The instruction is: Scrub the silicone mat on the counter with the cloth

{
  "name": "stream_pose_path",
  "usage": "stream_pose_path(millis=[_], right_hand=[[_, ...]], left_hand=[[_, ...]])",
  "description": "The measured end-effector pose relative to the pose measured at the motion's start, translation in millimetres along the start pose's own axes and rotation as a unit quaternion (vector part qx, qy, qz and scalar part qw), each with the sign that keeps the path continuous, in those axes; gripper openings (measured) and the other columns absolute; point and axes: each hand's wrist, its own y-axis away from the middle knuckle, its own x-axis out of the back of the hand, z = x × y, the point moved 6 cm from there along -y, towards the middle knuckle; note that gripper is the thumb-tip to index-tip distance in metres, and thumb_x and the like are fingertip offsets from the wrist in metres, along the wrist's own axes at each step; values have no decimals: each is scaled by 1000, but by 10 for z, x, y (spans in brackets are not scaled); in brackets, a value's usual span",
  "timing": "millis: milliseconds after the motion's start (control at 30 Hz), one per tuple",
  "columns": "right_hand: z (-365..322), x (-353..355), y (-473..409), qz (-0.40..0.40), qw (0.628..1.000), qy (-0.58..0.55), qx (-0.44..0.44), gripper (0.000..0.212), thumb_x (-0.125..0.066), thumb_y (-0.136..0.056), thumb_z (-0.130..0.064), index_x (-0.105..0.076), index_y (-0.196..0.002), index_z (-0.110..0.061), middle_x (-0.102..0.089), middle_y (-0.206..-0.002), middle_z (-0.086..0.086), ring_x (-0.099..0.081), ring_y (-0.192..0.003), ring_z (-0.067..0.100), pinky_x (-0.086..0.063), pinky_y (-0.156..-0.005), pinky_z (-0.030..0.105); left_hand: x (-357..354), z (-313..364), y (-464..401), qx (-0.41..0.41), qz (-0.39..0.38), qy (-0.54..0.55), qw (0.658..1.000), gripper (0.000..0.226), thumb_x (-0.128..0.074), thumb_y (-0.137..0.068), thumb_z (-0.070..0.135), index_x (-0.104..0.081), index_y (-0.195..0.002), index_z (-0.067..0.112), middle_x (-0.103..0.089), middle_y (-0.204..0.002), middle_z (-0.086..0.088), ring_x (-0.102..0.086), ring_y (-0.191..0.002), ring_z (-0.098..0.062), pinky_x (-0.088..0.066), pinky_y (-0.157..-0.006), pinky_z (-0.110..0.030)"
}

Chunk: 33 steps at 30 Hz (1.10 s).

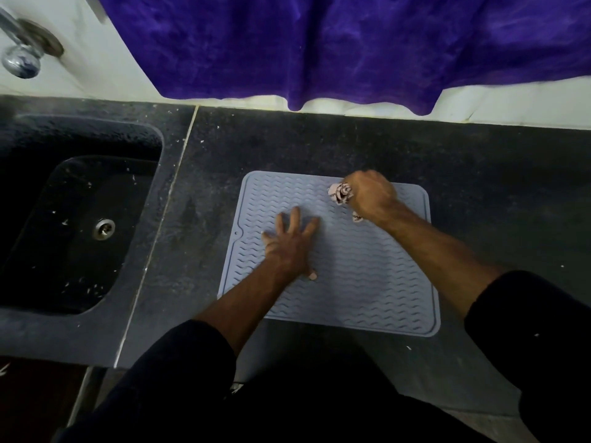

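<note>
the silicone mat [367,266] is laid flat on the dark counter [495,174], to the right of the sink [80,219]. the left hand [289,243] is spread wide and pressed on the mat's left half, seemingly so that the mat is kept from sliding. the cloth [340,193] is bunched up and gripped in the right hand [371,195] near the far edge, probably so that firm pressure can be brought onto the ridges.
</note>
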Motion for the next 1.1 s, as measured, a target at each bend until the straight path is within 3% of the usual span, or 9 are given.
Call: stream_pose_path(millis=[100,200,333,500,633,767,867,1100], right_hand=[[-153,43,-45,29,999,-34,14,16,-73,-77,-18,-72,-93,-16,-72,-88,12,-67,-84,31,-49,-66,32],[-591,-14,-68,25,995,-39,86,34,-69,-80,-17,-69,-114,-22,-71,-104,11,-65,-99,32,-54,-83,38],[-835,-159,-59,-20,990,57,124,37,-67,-86,-23,-64,-123,-22,-67,-115,10,-58,-111,30,-49,-90,36],[-412,-28,-39,-20,993,102,64,31,-71,-84,-21,-66,-114,-15,-69,-107,13,-62,-102,32,-50,-82,36],[-329,50,-30,11,999,18,36,21,-71,-83,-15,-71,-105,-16,-72,-94,11,-66,-88,29,-48,-69,30],[-759,-28,-52,18,994,-26,108,39,-69,-85,-25,-65,-123,-26,-69,-110,11,-63,-102,31,-53,-86,35],[-1023,-181,-36,-16,988,52,144,38,-66,-85,-27,-63,-123,-21,-67,-115,10,-57,-108,30,-51,-88,38],[-530,-127,-43,-16,990,128,63,37,-70,-85,-26,-62,-120,-20,-67,-114,11,-56,-110,31,-50,-84,38]], left_hand=[[-7,-21,47,-3,-3,9,1000,120,-80,-70,41,6,-152,30,24,-157,-8,16,-142,-42,-17,-109,-68],[13,0,33,1,-16,10,1000,123,-80,-70,41,10,-152,29,26,-156,-9,17,-142,-43,-19,-108,-69],[2,10,27,7,-29,8,1000,124,-80,-70,43,13,-151,30,26,-156,-10,18,-141,-43,-17,-107,-70],[-13,-14,24,2,-27,12,1000,122,-80,-70,43,10,-152,31,28,-156,-8,19,-141,-42,-17,-108,-70],[8,3,34,5,-34,4,999,121,-79,-71,41,10,-152,30,29,-155,-8,18,-141,-43,-19,-107,-69],[21,14,30,11,-44,3,999,124,-80,-70,41,13,-151,29,31,-154,-8,20,-141,-44,-20,-106,-71],[18,14,13,20,-49,3,999,124,-80,-70,42,13,-152,27,25,-156,-10,19,-141,-44,-19,-106,-71],[-17,-9,-23,10,-45,3,999,124,-80,-69,43,12,-151,31,32,-154,-8,21,-140,-43,-19,-106,-71]])
